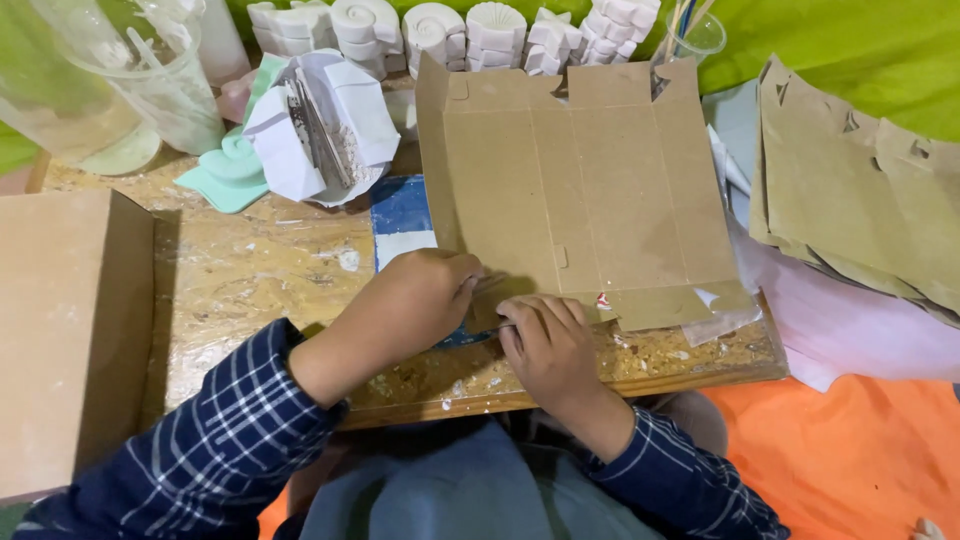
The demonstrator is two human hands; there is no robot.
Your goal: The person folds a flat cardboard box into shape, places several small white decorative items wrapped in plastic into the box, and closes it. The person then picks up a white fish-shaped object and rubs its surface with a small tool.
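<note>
Left hand [415, 300]: mine — curled, pressing the card's [580, 190] bottom flap.
Right hand [548, 340]: fingers bent, pinching that flap — on the surface [260, 270].

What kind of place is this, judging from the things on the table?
Probably a small craft workshop for packing plaster ornaments: a row of white moulded casts, a flat unfolded cardboard box blank under both hands, and a dusty chipboard worktable.

Brown cardboard sheet [580, 190]; navy plaid sleeves [215, 440]; white plaster casts [450, 28]; orange cloth [850, 460]; green backdrop [860, 50].
</note>
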